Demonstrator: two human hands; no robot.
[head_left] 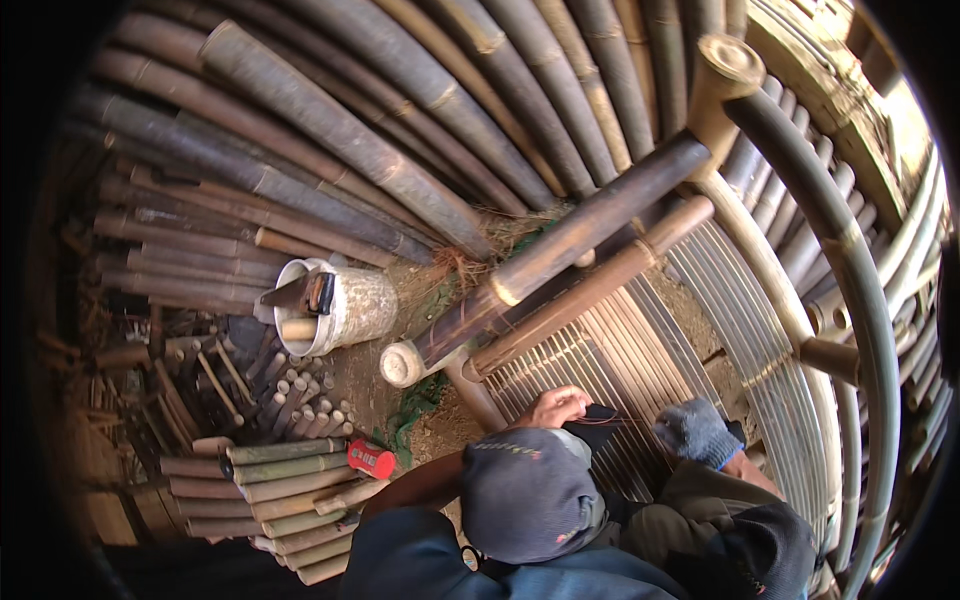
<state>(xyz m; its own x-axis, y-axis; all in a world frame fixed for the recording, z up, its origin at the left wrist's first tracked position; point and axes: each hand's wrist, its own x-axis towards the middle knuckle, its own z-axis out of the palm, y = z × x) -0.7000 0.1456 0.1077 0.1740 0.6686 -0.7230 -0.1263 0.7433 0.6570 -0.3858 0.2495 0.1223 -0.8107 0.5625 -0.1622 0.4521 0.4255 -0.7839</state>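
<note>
My left hand (562, 405), bare, is closed with fingers curled over the slatted bamboo seat (640, 340). Against its fingertips lies a small black piece (599, 413); what exactly the fingers grip is hidden. A thin reddish strand (630, 420) spans from beside that piece towards my right hand (690, 432). That hand wears a grey knitted glove and is curled into a fist above the slats. Something black (737, 430) shows at its far-right side, too little of it to name. Rounded grey cloth (530, 492) covers part of my left forearm.
Thick bamboo rails (570, 245) and a curved pole (845, 230) frame the seat. A white bucket (365, 305) with a saw (300, 293) stands at left. Below it, a red container (371, 459) rests beside stacked bamboo pieces (290, 470). Long poles (340, 130) lie behind.
</note>
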